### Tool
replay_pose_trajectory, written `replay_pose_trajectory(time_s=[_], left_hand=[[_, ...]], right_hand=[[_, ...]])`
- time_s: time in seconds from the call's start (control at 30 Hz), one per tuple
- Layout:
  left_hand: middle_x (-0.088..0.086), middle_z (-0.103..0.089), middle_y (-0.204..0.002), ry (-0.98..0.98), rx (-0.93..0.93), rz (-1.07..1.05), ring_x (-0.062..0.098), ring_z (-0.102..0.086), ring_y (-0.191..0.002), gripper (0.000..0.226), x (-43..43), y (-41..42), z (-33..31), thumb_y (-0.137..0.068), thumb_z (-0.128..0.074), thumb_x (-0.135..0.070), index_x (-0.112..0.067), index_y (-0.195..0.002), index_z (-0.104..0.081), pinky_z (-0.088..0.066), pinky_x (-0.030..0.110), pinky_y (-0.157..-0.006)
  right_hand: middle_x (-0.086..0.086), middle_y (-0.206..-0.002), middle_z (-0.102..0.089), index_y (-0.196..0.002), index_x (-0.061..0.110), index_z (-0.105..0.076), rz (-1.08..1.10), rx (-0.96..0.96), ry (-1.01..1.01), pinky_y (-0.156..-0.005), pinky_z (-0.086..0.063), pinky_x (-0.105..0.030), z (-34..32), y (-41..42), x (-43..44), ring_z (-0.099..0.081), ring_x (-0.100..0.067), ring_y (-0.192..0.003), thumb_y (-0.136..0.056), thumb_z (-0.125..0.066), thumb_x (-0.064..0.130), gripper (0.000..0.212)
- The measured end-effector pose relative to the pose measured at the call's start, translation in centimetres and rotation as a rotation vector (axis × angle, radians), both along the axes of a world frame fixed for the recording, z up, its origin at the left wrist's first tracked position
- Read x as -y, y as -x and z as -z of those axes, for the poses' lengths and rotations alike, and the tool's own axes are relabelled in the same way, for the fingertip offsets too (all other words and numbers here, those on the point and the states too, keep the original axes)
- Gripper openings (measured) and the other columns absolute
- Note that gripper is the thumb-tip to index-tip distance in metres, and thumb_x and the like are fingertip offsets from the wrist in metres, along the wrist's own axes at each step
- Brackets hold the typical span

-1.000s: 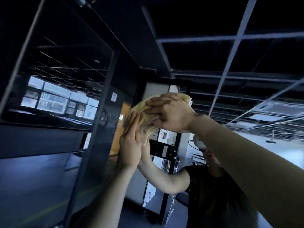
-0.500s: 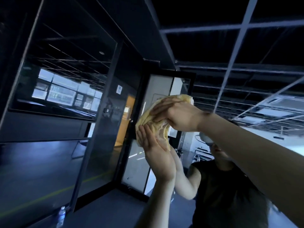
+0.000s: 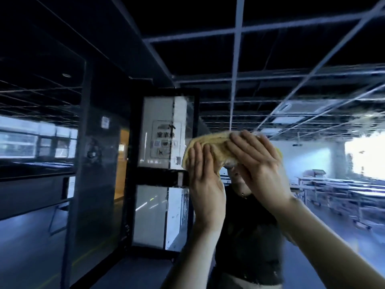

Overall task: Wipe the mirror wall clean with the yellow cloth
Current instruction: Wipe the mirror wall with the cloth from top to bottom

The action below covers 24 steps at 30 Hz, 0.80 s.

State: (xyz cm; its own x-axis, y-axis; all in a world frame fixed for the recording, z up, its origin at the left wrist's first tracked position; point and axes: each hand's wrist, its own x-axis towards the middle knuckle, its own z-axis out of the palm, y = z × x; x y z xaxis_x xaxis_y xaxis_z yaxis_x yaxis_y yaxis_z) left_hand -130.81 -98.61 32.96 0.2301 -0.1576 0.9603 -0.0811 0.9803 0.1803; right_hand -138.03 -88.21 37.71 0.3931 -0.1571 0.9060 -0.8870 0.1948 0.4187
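A: Entry, head view. Where is the yellow cloth (image 3: 216, 148)?

B: It is bunched into a thick wad and pressed against the mirror wall (image 3: 325, 184), near its left edge by the dark-framed door (image 3: 158, 177). It sits high and covers the head of the person's reflection (image 3: 254, 236).

A: Hands?

B: Left hand (image 3: 205, 184): fingers straight and together, palm flat on the left part of the wad, clasping nothing. Right hand (image 3: 258, 165): fingers spread over the wad's top right, pressing, not clenched. The right thumb is hidden, so I cannot tell whether it hooks under the cloth.

A: Which step, in your judgement?

B: Mid-wipe on the upper zone by the left edge. I can't read how clean the glass is because the picture is soft.

A: Failure modes from here?

B: Three.
1. Neither hand visibly clasps the cloth, so it seems held by pressure alone. If the pressure eases or the palms slide unevenly, it may drop down the wall.
2. The wad is crumpled, so probably only its ridges meet the glass. That would leave streaks and skipped bands.
3. The left fingertips lie close to the wad's upper rim. If they run over it, bare skin would print the mirror.

A: And the edge itself?

B: A wad this thick may not reach the strip along the door, which would leave a dirty margin.
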Motion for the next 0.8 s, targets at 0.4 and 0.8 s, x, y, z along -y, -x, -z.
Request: replay_pose_trajectory(time_s=[0.4,0.8], left_hand=[[0.01,-0.033,-0.149,0.891,0.693,-0.376,0.025,-0.027,-0.14,0.065,10.2,-9.2,-5.0,-0.084,-0.061,0.004,-0.01,-0.142,-0.036,-0.019,0.037,-0.116],[0.01,-0.03,-0.149,0.608,0.565,-0.379,0.021,-0.028,-0.139,0.057,17.4,-16.9,-1.0,-0.09,-0.043,-0.008,-0.013,-0.144,-0.025,-0.021,0.032,-0.116]], right_hand=[[-0.02,-0.15,-0.028,-0.143,0.006,-0.035,0.036,0.638,0.495,-0.117,-0.006,-0.041,7.6,-8.9,10.6,-0.016,-0.035,-0.14,-0.082,-0.056,0.008,0.065],[-0.017,-0.145,-0.037,-0.136,0.006,-0.048,0.029,0.36,0.184,-0.113,-0.012,-0.036,7.0,-14.0,15.7,-0.027,-0.031,-0.135,-0.073,-0.043,0.001,0.064]])
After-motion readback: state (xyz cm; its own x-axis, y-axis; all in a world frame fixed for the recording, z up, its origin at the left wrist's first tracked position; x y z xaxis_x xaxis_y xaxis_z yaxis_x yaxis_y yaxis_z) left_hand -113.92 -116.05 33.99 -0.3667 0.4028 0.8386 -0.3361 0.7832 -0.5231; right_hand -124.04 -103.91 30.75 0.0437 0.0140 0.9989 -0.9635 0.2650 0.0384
